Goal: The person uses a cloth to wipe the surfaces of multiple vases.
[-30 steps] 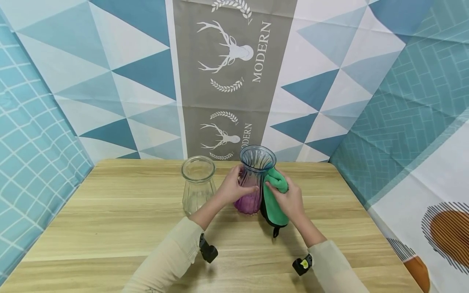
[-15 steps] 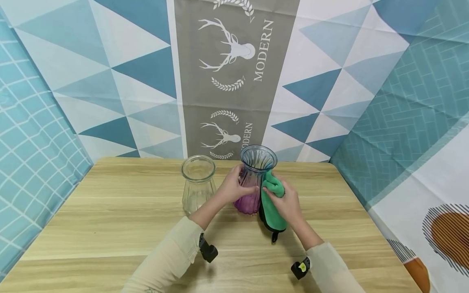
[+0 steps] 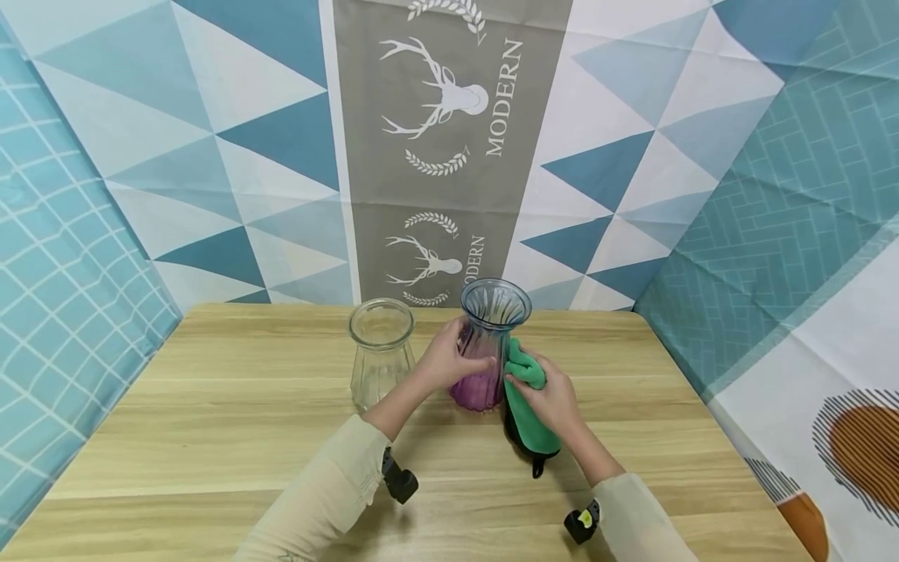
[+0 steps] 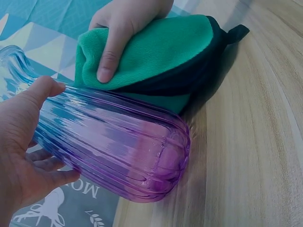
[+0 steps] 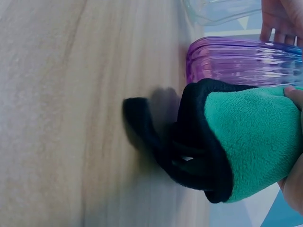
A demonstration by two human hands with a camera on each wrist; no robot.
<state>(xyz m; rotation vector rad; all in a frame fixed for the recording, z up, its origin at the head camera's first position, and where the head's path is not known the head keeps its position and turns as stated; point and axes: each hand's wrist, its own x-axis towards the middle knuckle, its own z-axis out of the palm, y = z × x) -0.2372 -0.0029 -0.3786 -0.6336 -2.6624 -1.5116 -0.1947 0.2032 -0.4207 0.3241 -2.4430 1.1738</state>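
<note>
A ribbed glass vase point(image 3: 485, 367), blue at its flared rim and purple at the base, stands upright on the wooden table. My left hand point(image 3: 451, 357) grips it round the middle, thumb on the near side and fingers behind. On the vase's right side, my right hand point(image 3: 551, 390) holds a folded green cloth point(image 4: 151, 49) with black edging and a black hanging loop point(image 5: 142, 123). In the left wrist view, the cloth lies right along the vase's wall, with the right thumb pressed on top. The right fingers behind the cloth are hidden.
A clear glass vase point(image 3: 380, 359) stands just left of the left forearm. The wooden table point(image 3: 211, 437) meets patterned fabric point(image 3: 274, 156) at its back edge. Blue grid fabric point(image 3: 70, 257) hangs at the left, and teal fabric point(image 3: 758, 257) at the right.
The cloth and my right hand shifted slightly left, then slid a little down and right along the vase's side. My left hand and both vases have stayed in place.
</note>
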